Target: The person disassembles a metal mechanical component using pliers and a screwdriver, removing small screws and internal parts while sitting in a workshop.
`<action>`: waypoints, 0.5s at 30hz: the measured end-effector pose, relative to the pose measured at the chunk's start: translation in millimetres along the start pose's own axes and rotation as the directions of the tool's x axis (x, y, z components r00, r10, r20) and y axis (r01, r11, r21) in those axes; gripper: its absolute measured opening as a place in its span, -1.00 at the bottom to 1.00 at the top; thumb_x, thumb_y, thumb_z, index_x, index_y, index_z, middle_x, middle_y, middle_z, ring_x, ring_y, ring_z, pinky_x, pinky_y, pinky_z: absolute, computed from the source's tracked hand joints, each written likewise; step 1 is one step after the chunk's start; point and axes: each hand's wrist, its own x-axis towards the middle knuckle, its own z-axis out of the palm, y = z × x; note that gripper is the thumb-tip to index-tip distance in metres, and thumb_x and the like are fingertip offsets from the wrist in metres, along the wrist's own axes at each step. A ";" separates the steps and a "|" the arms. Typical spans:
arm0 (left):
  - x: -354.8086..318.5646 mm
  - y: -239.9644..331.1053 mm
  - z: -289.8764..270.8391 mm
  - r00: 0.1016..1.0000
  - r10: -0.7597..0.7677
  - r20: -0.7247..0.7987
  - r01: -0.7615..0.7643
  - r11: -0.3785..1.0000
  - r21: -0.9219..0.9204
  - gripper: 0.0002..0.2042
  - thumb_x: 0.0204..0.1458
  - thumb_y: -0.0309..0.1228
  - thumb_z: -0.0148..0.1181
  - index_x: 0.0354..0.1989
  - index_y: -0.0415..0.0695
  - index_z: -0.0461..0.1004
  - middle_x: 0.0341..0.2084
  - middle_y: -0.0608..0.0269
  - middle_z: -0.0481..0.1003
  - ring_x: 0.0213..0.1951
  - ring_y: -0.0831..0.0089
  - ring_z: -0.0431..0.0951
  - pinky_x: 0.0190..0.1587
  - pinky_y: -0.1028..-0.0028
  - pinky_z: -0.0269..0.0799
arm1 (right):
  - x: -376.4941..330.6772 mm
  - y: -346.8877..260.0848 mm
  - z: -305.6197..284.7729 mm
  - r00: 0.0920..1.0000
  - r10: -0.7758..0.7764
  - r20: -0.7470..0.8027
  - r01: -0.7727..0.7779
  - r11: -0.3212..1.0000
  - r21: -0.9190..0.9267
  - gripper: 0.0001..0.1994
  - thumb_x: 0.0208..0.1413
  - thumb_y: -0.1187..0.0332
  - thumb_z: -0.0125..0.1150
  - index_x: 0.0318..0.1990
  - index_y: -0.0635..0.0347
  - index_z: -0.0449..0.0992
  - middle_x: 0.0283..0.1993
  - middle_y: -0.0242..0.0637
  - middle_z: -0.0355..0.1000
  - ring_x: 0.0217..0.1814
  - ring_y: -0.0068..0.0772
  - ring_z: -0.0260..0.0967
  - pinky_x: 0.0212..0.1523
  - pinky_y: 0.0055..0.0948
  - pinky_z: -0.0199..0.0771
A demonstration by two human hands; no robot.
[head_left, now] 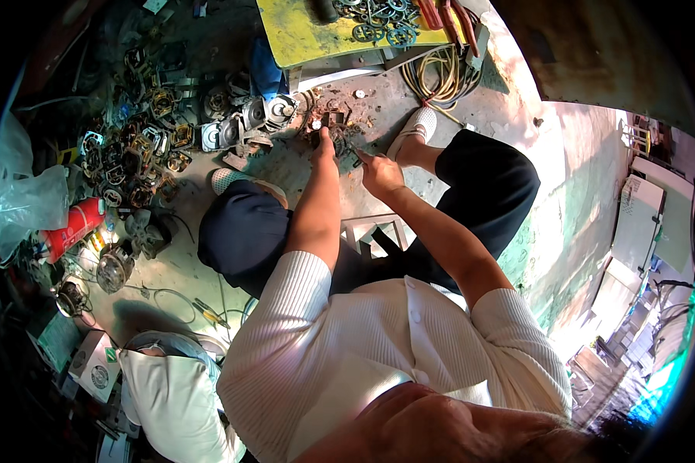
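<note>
**Q:** What do the two hands meet, and how are they set?

**A:** Both reach down to a scatter of small dark metal scrap point(341, 131) on the stained concrete floor point(301, 166), lying just under and ahead of the fingertips. The left hand point(323, 145) points downward into it, fingers drawn together; whether it pinches a piece cannot be told. The right hand point(378, 171), just beside it, is loosely curled with the forefinger extended toward the same debris; no held object shows.

**Q:** Why does the material lie so?

**A:** Judged from the layout, parts are grouped by kind within arm's reach. Left of the left hand sits a heap of motor parts point(143, 131), with copper-coloured windings and bright round metal housings. Beyond both hands stands a yellow table point(301, 31), its paint worn, bearing flat ring-shaped metal pieces point(378, 19). Beyond the right hand, coiled pale hose point(440, 81) rests on the floor. Far to the left lies a smooth red cylinder point(73, 228).
</note>
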 end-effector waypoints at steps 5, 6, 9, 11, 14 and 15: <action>-39.2 -19.1 31.2 0.948 0.065 -0.312 0.057 0.929 0.366 0.04 -0.21 0.44 0.14 0.04 -0.49 0.41 -0.08 0.00 0.51 -0.16 0.27 0.49 -0.04 0.31 0.41 | -6.7 38.6 5.8 0.592 0.475 0.651 -0.672 -0.155 0.724 -0.62 0.17 0.32 0.11 0.17 -0.08 0.47 -0.39 -0.30 0.46 -0.57 -0.39 0.39 -0.63 -0.43 0.34; -18.5 -15.7 23.6 0.949 0.045 -0.313 0.055 0.951 0.306 0.04 -0.20 0.44 0.13 0.05 -0.50 0.40 -0.08 -0.01 0.51 -0.16 0.26 0.49 -0.04 0.30 0.41 | -1.7 29.2 -2.7 0.637 0.487 0.598 -0.667 -0.041 0.744 -0.62 0.19 0.31 0.09 0.18 -0.07 0.47 -0.41 -0.36 0.43 -0.57 -0.47 0.34 -0.65 -0.50 0.27; 33.7 -1.6 -4.4 0.955 0.010 -0.297 0.046 0.982 0.181 0.06 -0.20 0.46 0.10 0.07 -0.50 0.39 -0.06 -0.02 0.50 -0.12 0.24 0.50 -0.02 0.28 0.41 | 5.7 4.6 -17.7 0.801 0.444 0.401 -0.576 0.393 0.717 -0.62 0.19 0.31 0.06 0.16 0.00 0.48 -0.47 -0.37 0.46 -0.58 -0.51 0.37 -0.63 -0.48 0.31; 35.6 -4.3 -6.8 0.968 0.001 -0.253 0.052 0.977 0.204 0.08 -0.20 0.48 0.08 0.09 -0.49 0.37 -0.01 -0.03 0.49 -0.05 0.22 0.49 0.01 0.26 0.39 | 5.1 16.4 -9.9 0.932 0.322 0.166 -0.361 0.787 0.501 -0.63 0.15 0.32 0.06 0.12 0.03 0.51 -0.44 -0.20 0.52 -0.51 -0.32 0.47 -0.50 -0.34 0.43; 9.6 -11.2 3.6 0.996 -0.022 -0.081 0.037 0.980 0.194 0.01 -0.12 0.47 -0.04 0.16 -0.36 0.34 0.04 0.00 0.46 0.01 0.23 0.48 0.06 0.24 0.38 | -6.3 11.7 -22.8 0.961 0.265 0.076 -0.276 0.924 0.263 -0.64 0.09 0.31 0.02 0.05 0.00 0.55 -0.29 0.08 0.51 -0.27 0.03 0.50 -0.19 -0.14 0.49; 6.0 -9.1 3.3 0.997 -0.017 -0.078 0.031 0.983 0.181 0.00 -0.10 0.46 -0.05 0.17 -0.34 0.34 0.04 0.01 0.46 0.01 0.23 0.48 0.06 0.24 0.39 | -6.0 4.0 -29.2 0.961 0.263 0.081 -0.275 0.935 0.224 -0.63 0.07 0.31 0.00 0.03 -0.03 0.56 -0.22 0.18 0.48 -0.16 0.16 0.49 -0.07 -0.08 0.49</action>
